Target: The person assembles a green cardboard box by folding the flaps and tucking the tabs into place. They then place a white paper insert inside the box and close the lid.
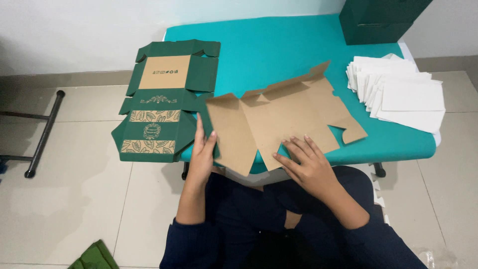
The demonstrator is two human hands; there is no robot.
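A flat cardboard box blank lies brown side up on the teal table, its near edge hanging over the front. My left hand grips its left flap at the edge. My right hand rests flat on the near middle panel, fingers spread. A stack of green printed box blanks lies spread flat at the table's left end, just left of my left hand.
A fanned pile of white paper sheets sits at the table's right. A dark green box stands at the far right corner. A metal stand leg lies on the tiled floor, left. Green scraps lie on the floor near me.
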